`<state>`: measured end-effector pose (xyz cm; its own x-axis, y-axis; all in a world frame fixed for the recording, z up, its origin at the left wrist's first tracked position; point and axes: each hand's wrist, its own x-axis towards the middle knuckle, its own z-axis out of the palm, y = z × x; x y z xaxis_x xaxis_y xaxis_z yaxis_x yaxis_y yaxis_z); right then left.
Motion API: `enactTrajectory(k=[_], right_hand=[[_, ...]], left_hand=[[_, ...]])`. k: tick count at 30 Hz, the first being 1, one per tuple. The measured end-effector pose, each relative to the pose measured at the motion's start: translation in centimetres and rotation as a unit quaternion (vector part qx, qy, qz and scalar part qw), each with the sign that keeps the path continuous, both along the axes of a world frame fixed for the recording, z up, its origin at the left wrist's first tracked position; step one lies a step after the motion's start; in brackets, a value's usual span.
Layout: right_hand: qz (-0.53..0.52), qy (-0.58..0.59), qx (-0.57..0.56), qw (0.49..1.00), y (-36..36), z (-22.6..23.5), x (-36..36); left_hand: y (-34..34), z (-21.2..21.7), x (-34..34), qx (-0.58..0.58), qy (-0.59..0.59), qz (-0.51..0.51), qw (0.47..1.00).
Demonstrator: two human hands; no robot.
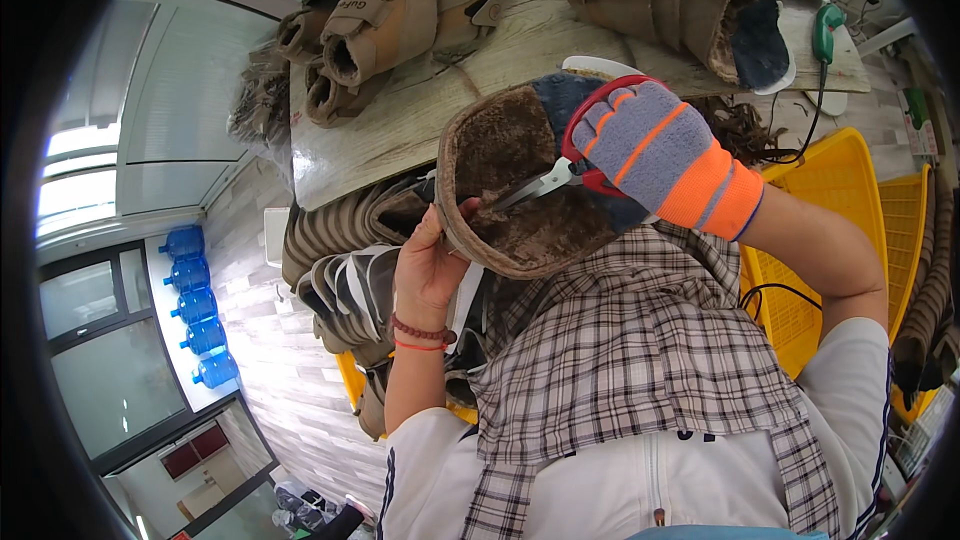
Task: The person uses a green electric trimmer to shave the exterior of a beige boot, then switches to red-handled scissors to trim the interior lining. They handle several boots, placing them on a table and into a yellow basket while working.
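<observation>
While the left hand (428, 265), bare and with bead bracelets at the wrist, pinches the near rim of a brown fur-lined boot (520, 185) with its fingers closed on the edge, the right hand (655, 155) in a grey and orange work glove grips a pair of red-handled scissors (570, 168), its fingers hooked through the loops. The blades are slightly parted and lie inside the boot's fuzzy opening, the tips pointing toward the left thumb. The boot is held up over the person's lap, just in front of the edge of a pale wooden table (440, 110), and it is tilted so the lining faces the camera. On the table lie more tan boots (400, 10), some on their sides, and a white tool with a green handle (826, 35) rests near the far right corner. Yellow plastic crates (850, 200) stand to the right of the person, and a stack of ribbed soles (340, 250) sits under the table edge to the left. Blue water bottles (195, 305) line a wall at far left
</observation>
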<state>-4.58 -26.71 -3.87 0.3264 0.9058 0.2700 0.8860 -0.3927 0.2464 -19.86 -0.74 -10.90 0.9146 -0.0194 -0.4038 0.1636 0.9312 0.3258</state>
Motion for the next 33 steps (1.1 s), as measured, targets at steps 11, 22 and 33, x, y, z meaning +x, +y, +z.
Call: enactTrajectory(k=[11,22,33], right_hand=[[-0.167,0.379,-0.006,0.91,-3.6,0.3,-0.7],[-0.146,0.468,-0.133,0.862,-2.7,-0.9,-1.4],[-0.192,0.434,-0.059,0.878,-5.1,-0.8,-0.7]], left_hand=[[-0.3,0.4,-0.6,0.226,-0.103,0.017,0.969],[-0.3,0.2,-0.5,0.266,-0.14,0.027,0.953],[-1.0,0.4,-0.3,0.269,-0.14,0.01,0.953]])
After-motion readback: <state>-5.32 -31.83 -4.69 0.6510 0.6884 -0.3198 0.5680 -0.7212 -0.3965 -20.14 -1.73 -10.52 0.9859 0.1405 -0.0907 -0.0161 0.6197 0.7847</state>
